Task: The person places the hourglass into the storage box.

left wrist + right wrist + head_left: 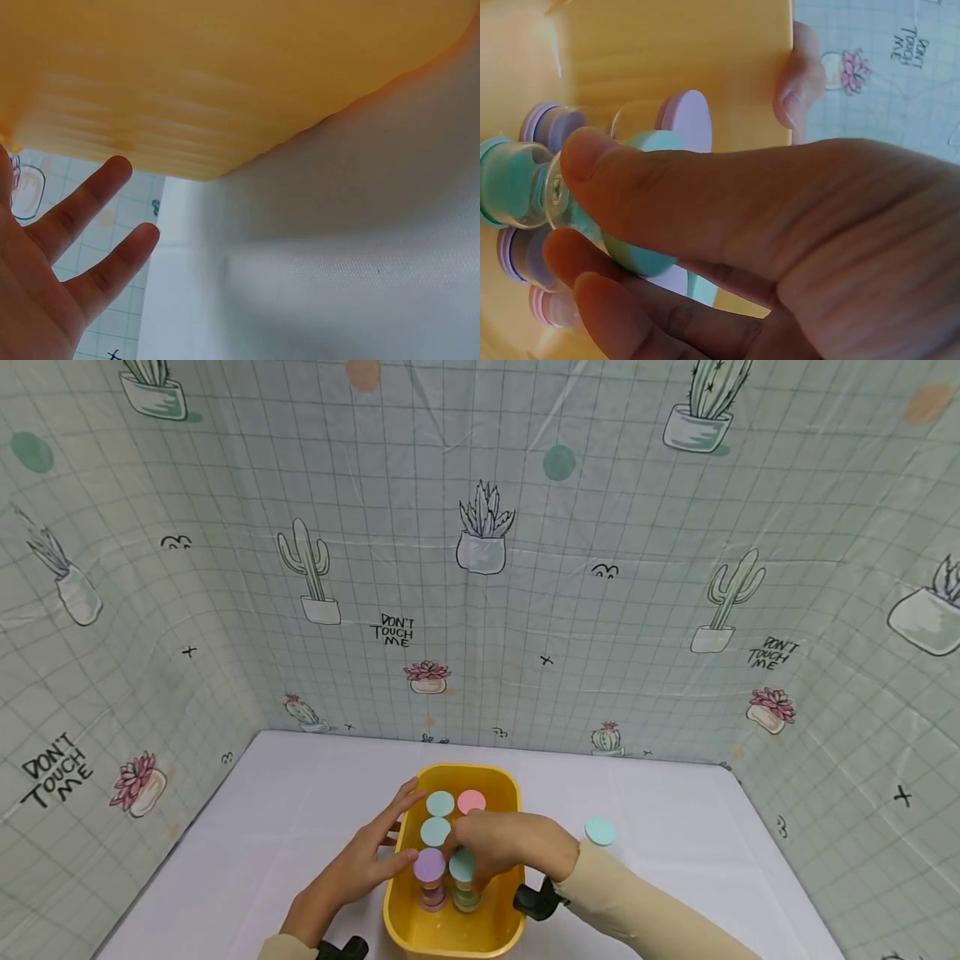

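A yellow bin [517,793] stands on the table, holding several small clear jars with pastel lids. My right hand [491,846] reaches into it and pinches a clear jar with a green lid [651,259] between thumb and fingers. Close by that jar is a purple-lidded jar [430,866]. Toward the bin's far end are a pink lid [472,802] and light blue lids [440,803]. My left hand [363,864] lies at the bin's left rim, fingers spread along the outside and thumb over the rim. The left wrist view shows two of its fingers [112,262] extended beside the outer wall.
A light blue round lid [600,831] is on the white table [660,877], right of the bin; whether a jar is under it I cannot tell. Patterned cloth walls [525,610] with cactus drawings enclose the table at the back and sides.
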Demonstrator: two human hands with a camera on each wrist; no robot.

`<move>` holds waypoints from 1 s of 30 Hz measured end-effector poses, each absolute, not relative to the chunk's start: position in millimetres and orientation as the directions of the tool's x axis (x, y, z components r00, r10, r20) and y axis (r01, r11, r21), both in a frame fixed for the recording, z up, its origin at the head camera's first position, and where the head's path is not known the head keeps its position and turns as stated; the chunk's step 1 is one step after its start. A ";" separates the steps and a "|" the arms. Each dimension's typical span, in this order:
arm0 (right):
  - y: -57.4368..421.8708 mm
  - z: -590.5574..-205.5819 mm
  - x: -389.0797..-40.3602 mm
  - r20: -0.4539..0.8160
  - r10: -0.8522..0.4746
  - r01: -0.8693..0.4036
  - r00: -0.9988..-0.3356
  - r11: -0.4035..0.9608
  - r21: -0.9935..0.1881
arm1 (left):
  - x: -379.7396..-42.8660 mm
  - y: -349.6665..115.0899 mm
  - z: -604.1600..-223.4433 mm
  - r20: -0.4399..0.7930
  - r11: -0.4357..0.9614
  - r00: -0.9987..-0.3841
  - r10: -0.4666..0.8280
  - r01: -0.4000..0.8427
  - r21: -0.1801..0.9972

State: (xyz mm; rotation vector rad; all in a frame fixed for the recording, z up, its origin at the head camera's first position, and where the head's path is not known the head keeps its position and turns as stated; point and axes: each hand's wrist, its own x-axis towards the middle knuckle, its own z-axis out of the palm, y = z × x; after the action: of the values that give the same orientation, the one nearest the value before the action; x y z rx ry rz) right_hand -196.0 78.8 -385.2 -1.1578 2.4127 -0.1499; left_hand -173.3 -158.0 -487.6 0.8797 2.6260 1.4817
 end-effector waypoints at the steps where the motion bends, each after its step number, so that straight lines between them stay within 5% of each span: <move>1: 78.5 -385.1 -195.5 -0.354 -0.757 -0.709 -0.549 0.646 -0.283 | -173.4 -157.9 -487.7 0.268 0.397 -0.841 0.470 0.472 0.787; 18: 80.4 -380.4 -190.0 -0.300 -0.756 -0.712 -0.581 0.651 -0.262 | -171.5 -157.0 -486.4 0.251 0.403 -0.845 0.471 0.460 0.791; 26: 113.3 -360.3 -198.1 -0.184 -0.782 -0.637 -0.596 0.600 -0.485 | -171.9 -156.4 -486.7 0.234 0.395 -0.854 0.464 0.437 0.808; 30: 151.9 -350.9 -204.6 -0.063 -0.734 -0.581 -0.677 0.585 -0.566 | -172.0 -156.4 -486.8 0.221 0.400 -0.865 0.450 0.417 0.816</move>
State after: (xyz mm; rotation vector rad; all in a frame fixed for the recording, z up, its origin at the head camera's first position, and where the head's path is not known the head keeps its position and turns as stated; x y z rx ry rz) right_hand -204.6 151.9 -350.9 -1.0773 2.5264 -0.7481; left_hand -172.0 -156.4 -486.8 0.8055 2.6001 1.4988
